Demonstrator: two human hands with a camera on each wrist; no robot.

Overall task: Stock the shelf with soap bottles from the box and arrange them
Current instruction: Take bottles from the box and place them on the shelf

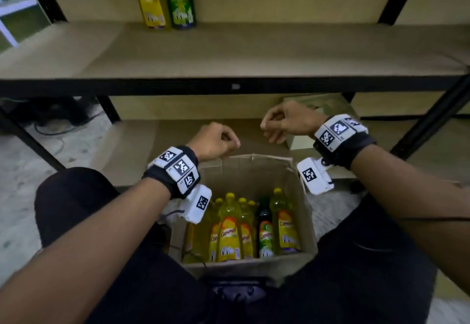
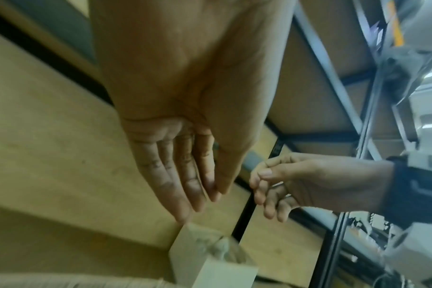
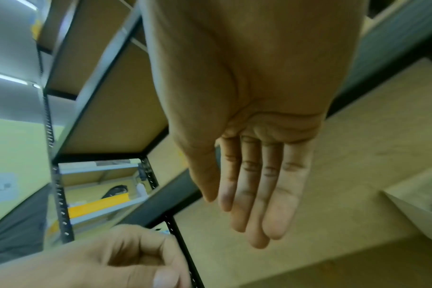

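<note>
An open cardboard box (image 1: 254,171) stands between my knees. Several yellow soap bottles (image 1: 229,232) and one green soap bottle (image 1: 265,232) stand upright inside it. On the wooden shelf (image 1: 229,51) a yellow bottle (image 1: 152,0) and a green bottle (image 1: 181,0) stand side by side at the back. My left hand (image 1: 218,143) hovers over the box's far edge and holds nothing; its fingers (image 2: 185,185) lie relaxed. My right hand (image 1: 284,122) hangs a little higher and to the right, also with nothing in it, its fingers (image 3: 259,185) nearly straight.
The shelf is bare wood left and right of the two bottles. A lower shelf board (image 1: 132,145) runs behind the box, with a small pale carton (image 1: 300,143) on it at the right. Black steel uprights (image 1: 429,120) frame the rack. Cables (image 1: 56,120) lie on the floor at left.
</note>
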